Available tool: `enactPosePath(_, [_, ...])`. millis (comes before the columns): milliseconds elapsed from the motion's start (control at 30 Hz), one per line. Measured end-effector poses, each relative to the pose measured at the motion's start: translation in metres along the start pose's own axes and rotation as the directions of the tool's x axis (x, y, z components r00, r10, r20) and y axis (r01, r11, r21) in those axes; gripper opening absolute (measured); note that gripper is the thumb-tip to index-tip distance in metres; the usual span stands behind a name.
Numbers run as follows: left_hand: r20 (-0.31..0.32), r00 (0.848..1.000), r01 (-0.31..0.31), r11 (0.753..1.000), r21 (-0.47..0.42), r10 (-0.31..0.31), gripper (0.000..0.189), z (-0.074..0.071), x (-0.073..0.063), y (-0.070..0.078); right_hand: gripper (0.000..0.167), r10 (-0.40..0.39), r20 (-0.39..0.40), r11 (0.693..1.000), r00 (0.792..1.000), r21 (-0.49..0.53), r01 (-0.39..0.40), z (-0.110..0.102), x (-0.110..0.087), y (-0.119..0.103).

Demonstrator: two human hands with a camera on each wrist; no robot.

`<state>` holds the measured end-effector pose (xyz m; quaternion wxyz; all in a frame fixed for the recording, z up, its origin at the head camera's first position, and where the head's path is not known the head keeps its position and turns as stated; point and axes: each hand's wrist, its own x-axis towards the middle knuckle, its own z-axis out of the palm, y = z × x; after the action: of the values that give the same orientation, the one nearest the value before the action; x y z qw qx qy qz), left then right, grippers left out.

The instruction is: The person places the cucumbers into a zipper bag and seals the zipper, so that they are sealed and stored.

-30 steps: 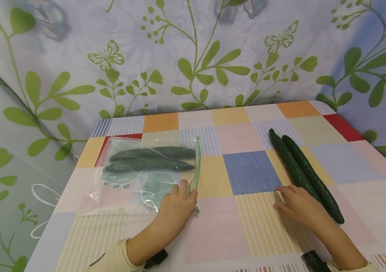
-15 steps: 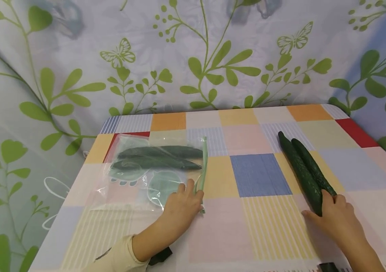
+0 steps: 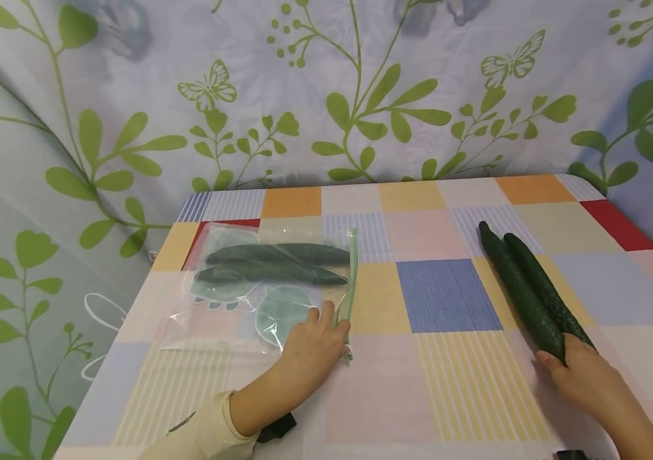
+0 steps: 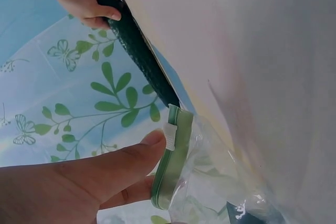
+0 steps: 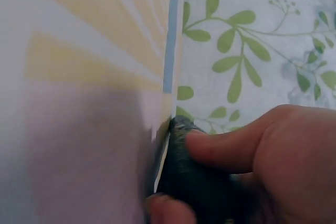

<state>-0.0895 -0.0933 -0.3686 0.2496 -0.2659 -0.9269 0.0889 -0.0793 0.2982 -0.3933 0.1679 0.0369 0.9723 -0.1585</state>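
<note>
A clear zip bag (image 3: 206, 332) with a green closure lies on the left of the table, two cucumbers (image 3: 275, 273) inside it. My left hand (image 3: 312, 348) pinches the bag's closure edge; the left wrist view shows the thumb by a white slider (image 4: 170, 136) on the green zip strip (image 4: 176, 166). On the right, two more cucumbers lie side by side. My right hand (image 3: 591, 377) grips the near end of the left one (image 3: 522, 294), its thumb along the side in the right wrist view. The other cucumber (image 3: 551, 291) lies against it, its near end partly hidden by the hand.
A patchwork-patterned cloth (image 3: 447, 297) covers the table. Behind it hangs a leaf-printed curtain (image 3: 315, 83), close to the far edge. A white cord (image 3: 93, 306) hangs past the left edge of the table.
My right hand has moved from the left side of the loose cucumbers to their near end and taken hold of one. The left hand stays on the bag. The head view has shifted slightly.
</note>
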Motion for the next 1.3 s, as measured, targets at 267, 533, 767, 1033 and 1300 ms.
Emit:
enactPosePath(267, [0.010, 1.000, -0.006, 1.000, 0.000, 0.006, 0.040, -0.001, 0.001, -0.001, 0.067, -0.146, -0.185, 0.980, 0.972, 0.111, 0.168, 0.005, -0.005, 0.010])
enactPosePath(533, [0.052, 0.999, -0.002, 1.000, -0.011, 0.003, 0.038, -0.001, 0.002, -0.002, 0.064, -0.212, -0.174, 0.946, 0.962, 0.210, 0.247, 0.014, -0.009, 0.007])
enactPosePath(767, [0.064, 0.998, -0.001, 1.000, -0.025, 0.002, 0.038, 0.000, 0.003, -0.002, 0.055, -0.274, -0.130, 0.925, 0.953, 0.234, 0.299, 0.021, -0.012, 0.003])
enactPosePath(1033, [0.069, 0.998, 0.005, 1.000, -0.025, -0.003, 0.038, 0.001, 0.003, -0.003, 0.046, -0.414, -0.146, 0.875, 0.898, 0.206, 0.437, 0.026, -0.010, -0.003])
enactPosePath(1300, [0.095, 0.996, 0.003, 1.000, -0.025, -0.001, 0.038, 0.001, 0.003, -0.003, 0.049, -0.470, -0.030, 0.822, 0.882, 0.350, 0.450, 0.028, -0.006, -0.006])
